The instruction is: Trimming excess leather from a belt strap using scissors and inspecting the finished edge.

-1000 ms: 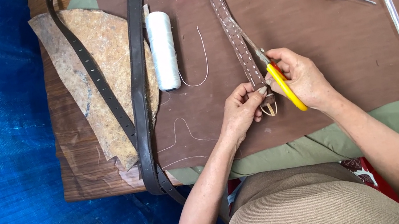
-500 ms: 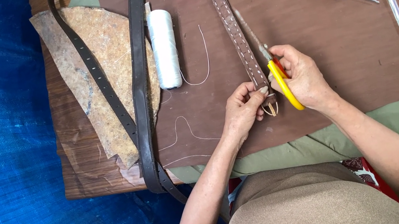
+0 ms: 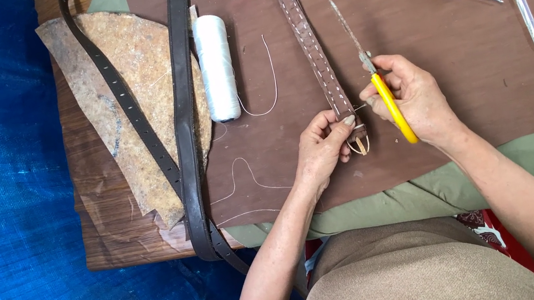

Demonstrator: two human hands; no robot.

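Head view: my left hand [image 3: 322, 148] pinches the brown stitched leather strap [image 3: 312, 48] at its near end, my right hand [image 3: 417, 99] at three o'clock is closed round yellow-handled scissors [image 3: 376, 74], and a careless snip could nick the white stitching.

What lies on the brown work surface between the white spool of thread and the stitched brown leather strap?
In the head view, only a loose curl of white thread lies between the white spool of thread and the stitched brown leather strap; otherwise bare brown surface.

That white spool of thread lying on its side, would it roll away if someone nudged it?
Probably, yes. The white spool of thread lies on its side on the flat brown leather sheet, so a sideways push would likely roll it. It looks light. The dark belt lying close beside it might stop it that way.
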